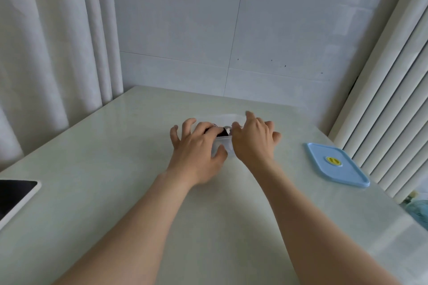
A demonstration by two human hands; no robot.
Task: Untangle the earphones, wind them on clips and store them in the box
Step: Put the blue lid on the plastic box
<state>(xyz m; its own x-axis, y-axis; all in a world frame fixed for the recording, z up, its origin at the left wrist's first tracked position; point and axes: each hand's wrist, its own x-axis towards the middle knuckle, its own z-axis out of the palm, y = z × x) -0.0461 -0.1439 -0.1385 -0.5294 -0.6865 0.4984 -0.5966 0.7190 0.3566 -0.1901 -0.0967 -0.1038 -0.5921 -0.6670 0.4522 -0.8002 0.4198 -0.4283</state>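
A small clear plastic box (222, 144) stands on the pale table (115, 192), a little beyond its middle. Inside it, dark earphones (223, 132) with a shiny piece show between my hands; the clips cannot be made out. My left hand (196, 146) lies over the box's left side with fingers spread, its thumb against the near wall. My right hand (254, 141) covers the right side, fingers spread, thumb at the rim. Most of the box and its contents are hidden by both hands.
The box's blue lid (335, 164) with a yellow sticker lies flat near the table's right edge. A white-framed tablet (14, 196) sits at the left edge. A tiled wall, curtains and a ribbed radiator surround the table.
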